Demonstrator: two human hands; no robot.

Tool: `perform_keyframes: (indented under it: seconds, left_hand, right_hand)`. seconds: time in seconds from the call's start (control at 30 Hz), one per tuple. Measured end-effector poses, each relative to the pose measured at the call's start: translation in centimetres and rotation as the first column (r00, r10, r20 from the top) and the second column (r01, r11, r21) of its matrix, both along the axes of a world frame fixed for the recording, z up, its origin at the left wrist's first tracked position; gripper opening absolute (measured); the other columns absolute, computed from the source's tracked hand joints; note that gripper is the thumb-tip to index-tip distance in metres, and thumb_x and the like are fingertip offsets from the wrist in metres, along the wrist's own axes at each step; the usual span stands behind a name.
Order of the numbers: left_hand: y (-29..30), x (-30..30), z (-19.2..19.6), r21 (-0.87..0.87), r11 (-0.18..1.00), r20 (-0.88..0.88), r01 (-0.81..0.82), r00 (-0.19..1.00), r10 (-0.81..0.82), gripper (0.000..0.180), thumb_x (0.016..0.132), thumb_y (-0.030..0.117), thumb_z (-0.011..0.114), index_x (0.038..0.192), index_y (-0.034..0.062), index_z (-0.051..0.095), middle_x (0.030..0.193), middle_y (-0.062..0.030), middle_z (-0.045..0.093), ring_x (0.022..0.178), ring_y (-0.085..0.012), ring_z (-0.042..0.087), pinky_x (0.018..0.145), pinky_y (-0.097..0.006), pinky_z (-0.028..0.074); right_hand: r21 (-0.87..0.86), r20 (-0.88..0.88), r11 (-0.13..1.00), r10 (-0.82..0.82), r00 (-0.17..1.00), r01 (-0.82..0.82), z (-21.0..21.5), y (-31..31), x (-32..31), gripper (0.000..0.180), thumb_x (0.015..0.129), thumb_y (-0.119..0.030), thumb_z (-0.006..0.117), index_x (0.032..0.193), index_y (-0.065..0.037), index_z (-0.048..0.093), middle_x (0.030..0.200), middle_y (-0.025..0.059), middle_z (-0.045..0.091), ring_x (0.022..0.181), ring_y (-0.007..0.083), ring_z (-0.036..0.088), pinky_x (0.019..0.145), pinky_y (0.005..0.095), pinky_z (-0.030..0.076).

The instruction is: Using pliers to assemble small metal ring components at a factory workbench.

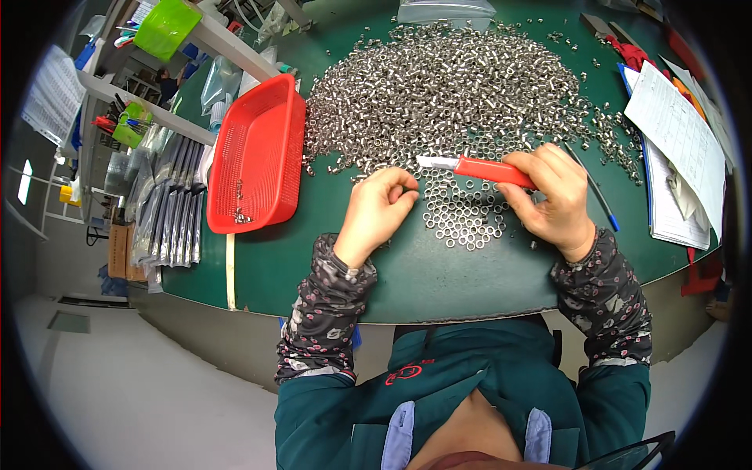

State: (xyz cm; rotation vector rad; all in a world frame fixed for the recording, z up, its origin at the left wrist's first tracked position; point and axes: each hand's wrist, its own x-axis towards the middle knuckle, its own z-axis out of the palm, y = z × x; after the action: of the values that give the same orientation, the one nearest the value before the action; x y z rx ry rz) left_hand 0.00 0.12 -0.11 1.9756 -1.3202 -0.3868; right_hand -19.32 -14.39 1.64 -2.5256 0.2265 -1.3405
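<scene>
In my right hand [552, 196] is a red-handled utility knife [493, 169], its pale blade pointing left over small metal rings. My left hand [380, 207] is closed beside the blade's tip, fingers curled and thumb close to them; anything between them is too small to make out. A large heap of shiny metal rings [446, 86] spreads over the green table beyond both hands. Between my hands, a single layer of rings [466, 215] lies flat, nearer to me than the heap.
Left of the heap stands a red perforated basket [294, 157] with a few metal pieces inside. Bagged dark parts [168, 207] lie farther left. On the right are a blue pen [603, 200] and a clipboard with papers [681, 141]. A clear plastic bag [446, 11] lies at the back.
</scene>
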Motion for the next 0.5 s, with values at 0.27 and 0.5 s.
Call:
perform_keyframes:
  seconds: [0.27, 0.5]
  left_hand:
    - [-0.48, -1.24, 0.21, 0.109, 0.994, 0.139, 0.0, 0.99, -0.015, 0.016, 0.069, 0.009, 0.065, 0.084, 0.0045, 0.06, 0.068, -0.0069, 0.052, 0.058, -0.0186, 0.051, 0.054, -0.031, 0.042]
    - [-0.31, -0.81, -0.23, 0.038, 0.999, 0.098, 0.004, 0.995, -0.007, 0.012, 0.07, 0.009, 0.064, 0.08, 0.0045, 0.059, 0.066, -0.0064, 0.052, 0.057, -0.0196, 0.052, 0.054, -0.031, 0.042]
  right_hand:
    - [0.011, 0.007, 1.0, 0.002, 1.0, -0.002, -0.21, 0.01, -0.07, 0.026, 0.059, -0.011, 0.073, 0.08, -0.003, 0.06, 0.062, 0.0056, 0.051, 0.054, 0.021, 0.05, 0.048, 0.0308, 0.04]
    - [0.015, 0.011, 1.0, 0.015, 1.0, -0.015, -0.23, 0.02, -0.1, 0.027, 0.059, -0.011, 0.073, 0.08, -0.003, 0.06, 0.063, 0.0055, 0.052, 0.054, 0.0212, 0.05, 0.048, 0.0309, 0.04]
